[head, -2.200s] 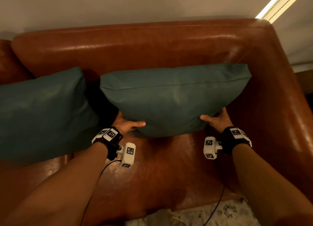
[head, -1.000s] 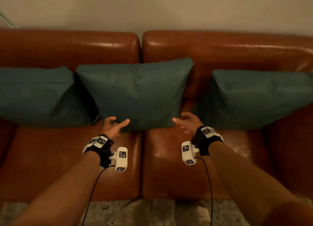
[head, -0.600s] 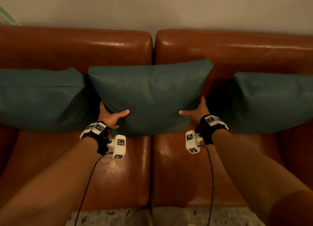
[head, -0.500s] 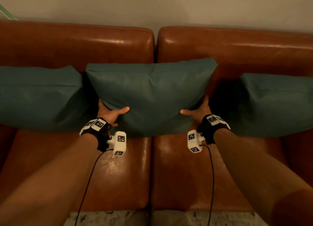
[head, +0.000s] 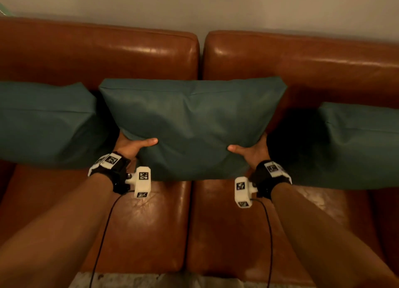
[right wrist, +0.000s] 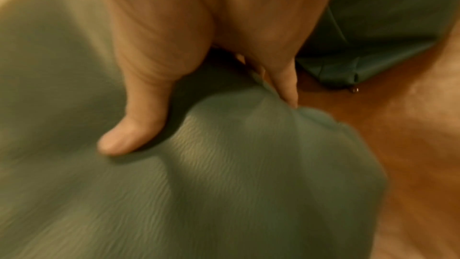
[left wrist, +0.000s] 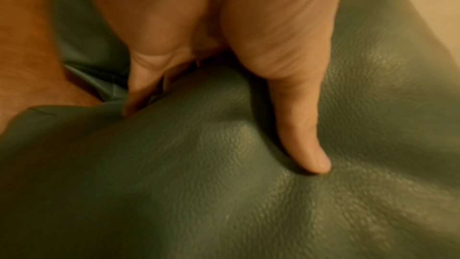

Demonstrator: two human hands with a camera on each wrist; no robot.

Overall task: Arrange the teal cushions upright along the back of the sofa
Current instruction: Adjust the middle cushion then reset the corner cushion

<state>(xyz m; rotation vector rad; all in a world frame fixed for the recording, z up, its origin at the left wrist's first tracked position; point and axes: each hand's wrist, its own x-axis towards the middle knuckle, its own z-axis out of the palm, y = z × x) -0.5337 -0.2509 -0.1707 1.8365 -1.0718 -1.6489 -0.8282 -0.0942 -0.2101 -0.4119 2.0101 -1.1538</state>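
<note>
The middle teal cushion stands upright against the back of the brown leather sofa, straddling the gap between its 2 back sections, with its lower edge at the seat. The left hand grasps its lower left side, thumb pressed flat into the front face and the other fingers tucked behind. The right hand grasps the lower right side the same way, thumb on the front and fingers behind the edge. A second teal cushion leans on the sofa back just to the left, its corner close beside the held one. A third teal cushion sits lower to the right, apart from the middle one.
</note>
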